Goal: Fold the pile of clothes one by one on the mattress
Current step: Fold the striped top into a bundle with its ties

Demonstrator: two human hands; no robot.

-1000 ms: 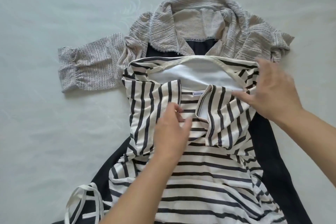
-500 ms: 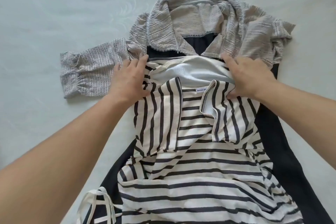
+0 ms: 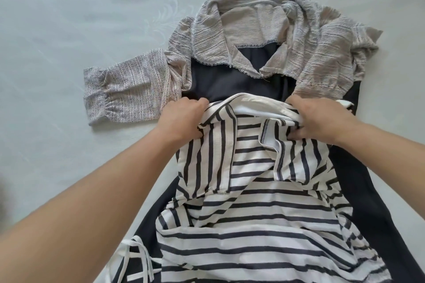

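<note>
Pale mattress under everything, clothes piled centre-right. Nearest: striped garment on top of the pile, spread over a black garment. Left hand closed on the striped garment's left shoulder, fingers curled into the fabric. Right hand gripping the right shoulder edge, thumb pressing on the cloth; fingertips probably tucked under, hidden by the fold. Farthest: beige knit top, crumpled, one sleeve lying out left on the mattress.
</note>
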